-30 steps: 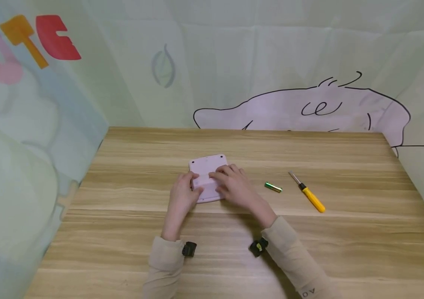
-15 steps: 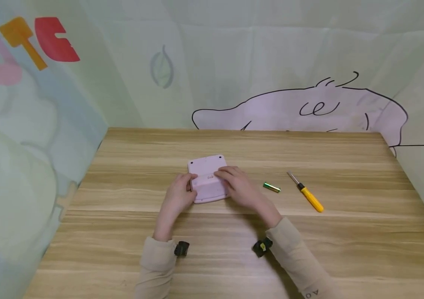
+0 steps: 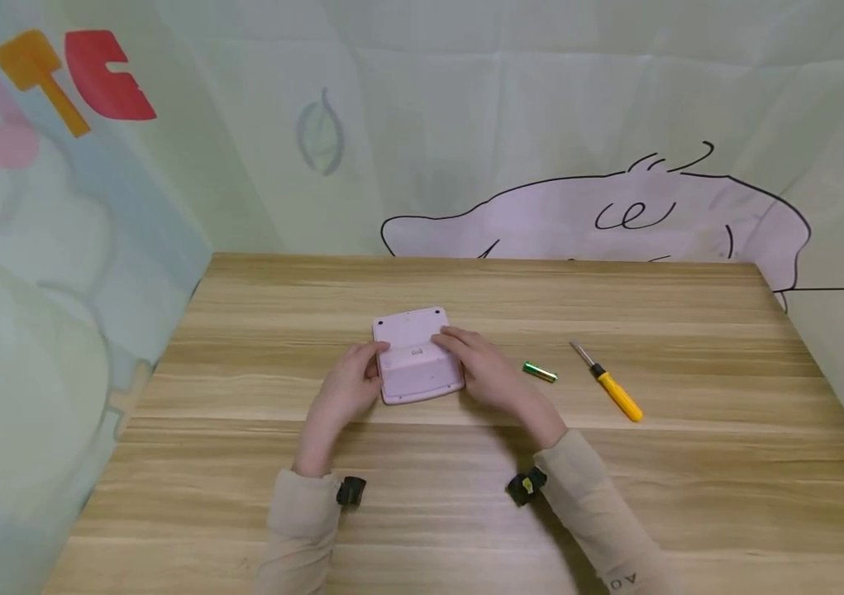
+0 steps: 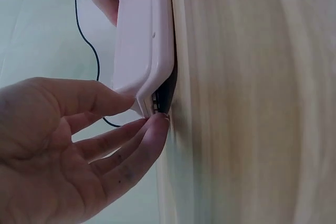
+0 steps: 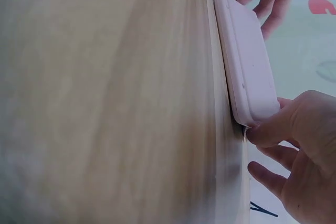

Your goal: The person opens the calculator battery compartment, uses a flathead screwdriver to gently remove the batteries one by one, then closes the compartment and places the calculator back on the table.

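Observation:
A pink calculator point(image 3: 422, 376) lies with its back up on the wooden table, two dark round spots at its far corners. My left hand point(image 3: 341, 388) grips its left edge; in the left wrist view the thumb and fingertips point(image 4: 156, 129) pinch a corner, where a dark strip shows underneath. On the opposite edge, my right hand point(image 3: 494, 373) holds the calculator with fingers over its back. The right wrist view has the right thumb point(image 5: 268, 132) against the near corner of the pink case point(image 5: 252, 66).
To the right of my right hand lies a green battery point(image 3: 541, 372). Beyond it is a screwdriver point(image 3: 618, 397) with a yellow handle, its tip pointing away. A printed cloth backdrop point(image 3: 422, 124) rises behind the table point(image 3: 689, 496).
My right hand has drawn back from the middle of the calculator's back to its right edge, uncovering a small mark there. My left hand has shifted slightly outward. Battery and screwdriver stay put.

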{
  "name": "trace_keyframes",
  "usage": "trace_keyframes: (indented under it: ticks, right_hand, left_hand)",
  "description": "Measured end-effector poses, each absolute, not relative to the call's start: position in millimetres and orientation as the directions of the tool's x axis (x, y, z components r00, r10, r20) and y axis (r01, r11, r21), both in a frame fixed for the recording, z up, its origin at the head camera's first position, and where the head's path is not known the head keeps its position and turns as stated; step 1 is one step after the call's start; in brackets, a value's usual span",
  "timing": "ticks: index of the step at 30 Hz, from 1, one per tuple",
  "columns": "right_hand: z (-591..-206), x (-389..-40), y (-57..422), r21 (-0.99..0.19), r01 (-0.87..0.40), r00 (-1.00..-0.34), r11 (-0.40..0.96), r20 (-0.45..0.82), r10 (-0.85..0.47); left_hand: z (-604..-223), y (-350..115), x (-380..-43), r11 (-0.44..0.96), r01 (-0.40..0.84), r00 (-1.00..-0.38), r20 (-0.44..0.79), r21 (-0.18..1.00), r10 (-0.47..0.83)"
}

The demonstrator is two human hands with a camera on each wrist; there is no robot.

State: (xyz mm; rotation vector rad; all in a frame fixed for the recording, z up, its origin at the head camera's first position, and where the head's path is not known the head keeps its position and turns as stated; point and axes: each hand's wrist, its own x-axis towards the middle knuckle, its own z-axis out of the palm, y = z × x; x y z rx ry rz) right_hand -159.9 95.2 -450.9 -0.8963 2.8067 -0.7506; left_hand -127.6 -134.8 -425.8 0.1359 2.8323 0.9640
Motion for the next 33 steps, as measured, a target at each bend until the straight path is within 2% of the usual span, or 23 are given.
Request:
trace_keyframes:
  ticks: [7,16,33]
  right_hand:
    - [-451.7,-163.5,95.0,-0.463,-0.522,-0.821,0.717,0.044,-0.569]
    - [-451.9,-167.9,94.7,-0.451,-0.537,-0.814,0.713,0.054,-0.579]
    - [-450.1,-168.9,94.2,-0.444,-0.504,-0.828,0.74,0.006,-0.561]
  left_hand:
    - [-428.2,-136.0,-128.3,0.799,0.062,-0.985,-0.092,0.599,0.146]
    - [-431.1,-132.3,-128.7,0.848,0.075,-0.986,-0.089,0.525,0.142]
    - [-431.7,-128.3,-129.3,0.859,0.133,-0.987,-0.015,0.495,0.162]
